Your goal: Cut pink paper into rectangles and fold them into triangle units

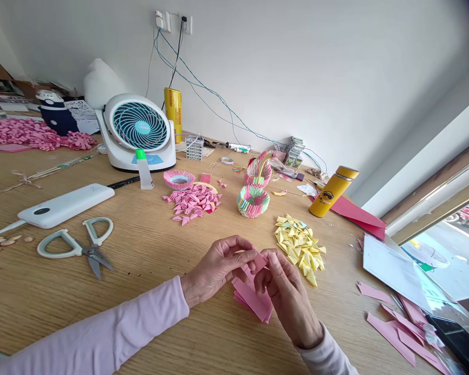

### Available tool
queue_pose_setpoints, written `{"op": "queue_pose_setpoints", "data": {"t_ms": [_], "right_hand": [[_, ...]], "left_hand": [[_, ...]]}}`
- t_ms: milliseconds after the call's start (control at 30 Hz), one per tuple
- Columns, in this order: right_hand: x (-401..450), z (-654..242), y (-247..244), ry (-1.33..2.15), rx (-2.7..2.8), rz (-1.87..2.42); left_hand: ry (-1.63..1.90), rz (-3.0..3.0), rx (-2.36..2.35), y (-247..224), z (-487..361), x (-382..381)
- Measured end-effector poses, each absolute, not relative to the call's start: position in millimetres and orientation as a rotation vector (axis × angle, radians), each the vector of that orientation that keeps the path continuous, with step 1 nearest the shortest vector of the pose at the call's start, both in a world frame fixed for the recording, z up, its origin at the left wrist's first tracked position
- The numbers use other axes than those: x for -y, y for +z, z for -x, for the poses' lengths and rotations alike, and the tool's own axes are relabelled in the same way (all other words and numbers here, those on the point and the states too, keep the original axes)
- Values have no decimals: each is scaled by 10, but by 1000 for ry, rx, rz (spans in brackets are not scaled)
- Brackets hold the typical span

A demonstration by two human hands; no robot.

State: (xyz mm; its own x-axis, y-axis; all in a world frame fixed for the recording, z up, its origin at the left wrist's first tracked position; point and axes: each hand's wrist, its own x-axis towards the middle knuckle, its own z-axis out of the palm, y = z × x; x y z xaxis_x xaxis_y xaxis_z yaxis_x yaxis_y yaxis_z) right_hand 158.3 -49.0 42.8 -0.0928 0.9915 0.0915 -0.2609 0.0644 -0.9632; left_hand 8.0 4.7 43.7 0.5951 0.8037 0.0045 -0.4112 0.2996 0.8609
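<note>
Between my two hands is a small folded piece of pink paper (260, 262). My left hand (229, 263) pinches its left side with thumb and fingers, while my right hand (284, 284) grips the right end. Directly beneath them lies a stack of pink paper strips (253, 299) on the wooden table. Just beyond my right hand is a pile of folded yellow paper triangles (299, 242). A heap of folded pink paper pieces (193, 202) sits farther off to the left.
Scissors (86, 247) lie spread on the left, near a white power bank (66, 204). A desk fan (139, 130), a glue bottle (144, 171) and woven paper baskets (253, 201) stand farther back. A yellow thermos (332, 191) stands right; loose pink strips (391, 336) lie at the right edge.
</note>
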Motion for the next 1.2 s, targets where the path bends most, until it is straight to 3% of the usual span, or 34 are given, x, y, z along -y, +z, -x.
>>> {"op": "queue_pose_setpoints", "data": {"t_ms": [433,1200], "right_hand": [[471,-1630,398,987,1163,1072],[449,-1702,346,959,1201,1152]], "left_hand": [[920,-1388,-703,558,-54,-31],[809,-1325,-656,487,-66,-43]]}}
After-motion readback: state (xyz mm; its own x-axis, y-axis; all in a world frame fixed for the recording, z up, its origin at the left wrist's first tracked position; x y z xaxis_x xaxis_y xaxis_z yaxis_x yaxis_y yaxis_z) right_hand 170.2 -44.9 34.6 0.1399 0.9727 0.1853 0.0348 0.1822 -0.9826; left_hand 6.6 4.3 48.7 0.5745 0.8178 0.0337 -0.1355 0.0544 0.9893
